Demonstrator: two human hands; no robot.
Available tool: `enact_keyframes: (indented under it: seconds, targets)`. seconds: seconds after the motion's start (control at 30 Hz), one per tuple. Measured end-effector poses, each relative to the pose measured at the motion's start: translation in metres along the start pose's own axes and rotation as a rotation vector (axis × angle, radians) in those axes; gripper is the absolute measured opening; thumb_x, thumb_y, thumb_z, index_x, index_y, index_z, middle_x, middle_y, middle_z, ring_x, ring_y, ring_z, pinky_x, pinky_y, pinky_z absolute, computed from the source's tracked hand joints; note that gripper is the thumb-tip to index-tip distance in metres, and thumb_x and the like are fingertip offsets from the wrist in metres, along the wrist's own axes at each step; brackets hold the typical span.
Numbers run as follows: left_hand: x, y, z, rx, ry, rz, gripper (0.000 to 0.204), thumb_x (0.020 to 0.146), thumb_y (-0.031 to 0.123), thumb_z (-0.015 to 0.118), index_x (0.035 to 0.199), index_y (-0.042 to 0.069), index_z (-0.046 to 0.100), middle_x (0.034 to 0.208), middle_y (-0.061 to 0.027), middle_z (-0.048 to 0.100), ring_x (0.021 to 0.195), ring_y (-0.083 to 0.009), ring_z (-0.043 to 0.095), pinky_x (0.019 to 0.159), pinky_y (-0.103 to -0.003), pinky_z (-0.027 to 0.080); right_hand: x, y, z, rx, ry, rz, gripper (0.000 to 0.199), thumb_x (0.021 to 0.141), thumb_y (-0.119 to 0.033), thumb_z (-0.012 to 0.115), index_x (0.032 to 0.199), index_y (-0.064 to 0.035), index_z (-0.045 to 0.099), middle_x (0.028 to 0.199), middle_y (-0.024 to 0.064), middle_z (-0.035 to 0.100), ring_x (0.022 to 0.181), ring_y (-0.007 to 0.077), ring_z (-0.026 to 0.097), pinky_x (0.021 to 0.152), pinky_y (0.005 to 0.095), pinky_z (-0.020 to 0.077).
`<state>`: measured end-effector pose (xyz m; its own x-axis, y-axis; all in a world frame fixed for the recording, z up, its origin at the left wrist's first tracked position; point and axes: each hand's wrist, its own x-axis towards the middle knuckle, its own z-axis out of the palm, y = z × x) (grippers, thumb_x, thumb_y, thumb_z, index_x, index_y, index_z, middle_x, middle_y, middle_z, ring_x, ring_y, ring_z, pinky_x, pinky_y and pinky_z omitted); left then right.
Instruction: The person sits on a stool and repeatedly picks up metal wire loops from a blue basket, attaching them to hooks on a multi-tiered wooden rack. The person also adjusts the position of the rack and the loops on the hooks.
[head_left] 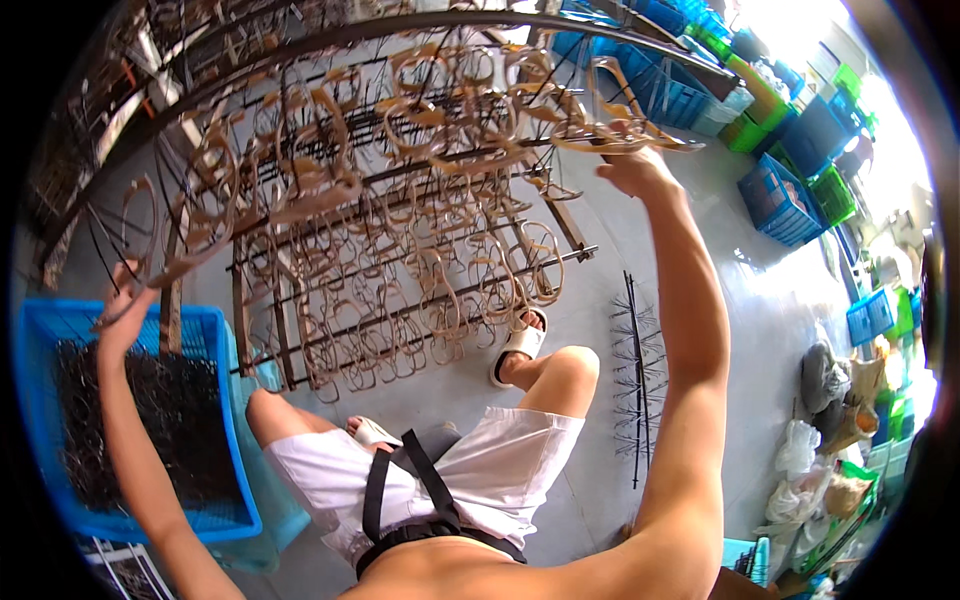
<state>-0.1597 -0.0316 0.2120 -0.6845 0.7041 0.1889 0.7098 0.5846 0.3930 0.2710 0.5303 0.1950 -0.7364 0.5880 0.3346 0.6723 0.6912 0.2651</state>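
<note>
Brown, translucent spectacle frames [430, 140] hang in a long row on a dark rod [400, 172] in front of me. At the row's left end, my left hand [125, 308] is closed, beside a frame that partly covers its fingers. My right hand [638, 172] closes round the right end of the row, arm stretched far forward; frames there overlap its fingertips. Below and behind this row stands a metal rack [570, 225] with more rods full of similar frames [430, 275]. Exactly where each hand meets the rod is partly hidden.
At my left, a blue crate [228, 400] holds a dark mass of thin wiry pieces. A rod with wire prongs [635, 380] lies on the grey floor to my right. Blue baskets [780, 200], green crates [745, 130] and plastic bags [800, 450] line the right side.
</note>
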Motion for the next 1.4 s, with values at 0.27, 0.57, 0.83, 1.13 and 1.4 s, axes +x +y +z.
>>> enact_keyframes:
  seconds: [0.27, 0.57, 0.83, 1.13, 1.4]
  targets:
    - [0.042, -0.001, 0.030, 0.570, -0.011, 0.153, 0.027, 0.087, 0.025, 0.059, 0.096, 0.003, 0.047, 0.087, -0.0099, 0.056, 0.079, -0.0238, 0.057, 0.067, -0.036, 0.049, 0.013, 0.015, -0.005, 0.218, -0.056, -0.075, 0.018, 0.082, -0.020, 0.062, 0.099, -0.0124, 0.062, 0.097, 0.0088, 0.063, 0.092, 0.0289, 0.060, 0.076, 0.0407, 0.0492]
    - [-0.033, 0.116, -0.004, 0.190, -0.002, 0.022, 0.026, 0.074, 0.026, 0.070, 0.089, 0.006, 0.068, 0.103, -0.0140, 0.060, 0.101, -0.0314, 0.054, 0.085, -0.041, 0.044, -0.047, 0.055, 0.013, 0.105, 0.090, -0.321, 0.022, 0.083, -0.018, 0.062, 0.103, -0.0092, 0.061, 0.095, 0.0093, 0.061, 0.092, 0.0299, 0.059, 0.078, 0.0396, 0.0476]
    - [-0.065, 0.047, 0.013, 0.224, 0.211, 0.040, 0.022, 0.074, 0.025, 0.067, 0.090, 0.011, 0.068, 0.095, -0.0089, 0.057, 0.087, -0.0276, 0.060, 0.075, -0.037, 0.049, -0.053, 0.044, 0.041, 0.480, 0.117, -0.237, 0.020, 0.077, 0.002, 0.057, 0.097, -0.0023, 0.058, 0.097, 0.0153, 0.058, 0.098, 0.0354, 0.054, 0.084, 0.0408, 0.0432]
    - [-0.142, -0.065, 0.049, -0.538, 0.310, -0.165, 0.025, 0.080, 0.013, 0.068, 0.101, 0.001, 0.059, 0.101, -0.0107, 0.061, 0.081, -0.0095, 0.057, 0.072, -0.027, 0.046, -0.044, 0.059, 0.072, 0.248, 0.244, -0.214, 0.026, 0.082, -0.005, 0.062, 0.108, -0.0040, 0.058, 0.108, 0.0149, 0.057, 0.105, 0.0338, 0.052, 0.088, 0.0399, 0.0442]
    - [-0.216, -0.126, 0.069, 0.221, 0.274, -0.732, 0.044, 0.075, 0.035, 0.067, 0.103, 0.002, 0.060, 0.103, -0.0199, 0.060, 0.100, -0.0352, 0.056, 0.083, -0.043, 0.047, -0.047, 0.018, 0.030, 0.550, 0.402, -0.286, 0.033, 0.094, -0.012, 0.038, 0.122, 0.0010, 0.050, 0.125, 0.0212, 0.048, 0.116, 0.0360, 0.045, 0.099, 0.0420, 0.0367]
